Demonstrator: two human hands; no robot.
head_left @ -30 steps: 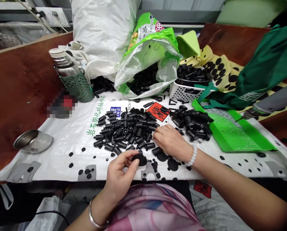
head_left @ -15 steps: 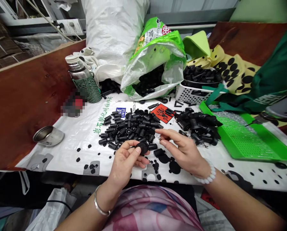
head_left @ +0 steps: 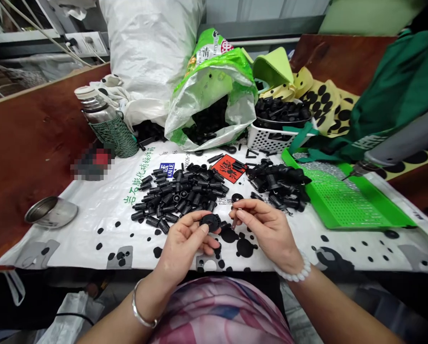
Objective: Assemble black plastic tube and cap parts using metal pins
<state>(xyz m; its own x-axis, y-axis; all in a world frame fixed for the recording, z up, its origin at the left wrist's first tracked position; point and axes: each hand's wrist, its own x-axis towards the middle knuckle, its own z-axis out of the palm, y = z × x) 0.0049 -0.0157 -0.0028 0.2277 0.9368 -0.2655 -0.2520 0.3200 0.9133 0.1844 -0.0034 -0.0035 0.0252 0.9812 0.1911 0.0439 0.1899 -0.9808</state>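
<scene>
While the person's 2 bare hands worked above the near edge, the sheet-covered table (head_left: 83, 243) spread widest before me. A bulging white sack (head_left: 149, 57) stood at its far edge, left of the middle, and beside it gaped a green bag (head_left: 221, 62) with black parts inside. A green tray (head_left: 346, 205) lay towards the right edge, under the thin bit of a grey tool (head_left: 396, 138). Black pieces made 2 heaps: the wider pile (head_left: 185, 193) mid-table, the smaller pile (head_left: 282, 184) between it and the tray. A white basket (head_left: 271, 139), full of black parts, sat near the far edge; a flask (head_left: 110, 129) stood at the far left, a steel cup (head_left: 52, 211) near the left edge.

The left hand (head_left: 185, 241) was closed narrowly round a black disc (head_left: 210, 221), just in front of the wider pile. The right hand (head_left: 271, 231), beside it, pinched a small thin piece (head_left: 234, 220), too small to identify, well above the sheet's near edge.
</scene>
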